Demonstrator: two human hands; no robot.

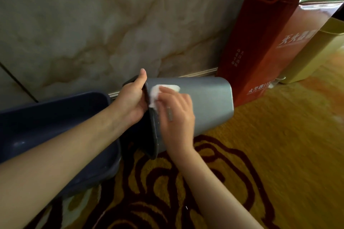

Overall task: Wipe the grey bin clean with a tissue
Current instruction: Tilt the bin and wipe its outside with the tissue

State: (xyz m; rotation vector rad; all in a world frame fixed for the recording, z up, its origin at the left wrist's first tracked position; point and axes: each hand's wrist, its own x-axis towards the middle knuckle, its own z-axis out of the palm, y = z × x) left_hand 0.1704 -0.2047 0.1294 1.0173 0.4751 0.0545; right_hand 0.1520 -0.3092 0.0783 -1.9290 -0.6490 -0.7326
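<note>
The grey bin (208,102) lies tipped on its side on the carpet, its open mouth turned toward me and its base pointing right. My left hand (133,100) grips the rim at the top of the mouth, thumb up over the edge. My right hand (176,115) presses a crumpled white tissue (158,92) flat against the bin's outer wall just behind the rim. The bin's inside is dark and mostly hidden by my left hand.
A dark blue plastic tub (55,117) sits at the left, under my left forearm. A tall red-brown box (264,46) leans at the marble wall (93,24) on the right, with a yellow bin (312,52) behind it. Patterned yellow carpet (270,145) covers the floor.
</note>
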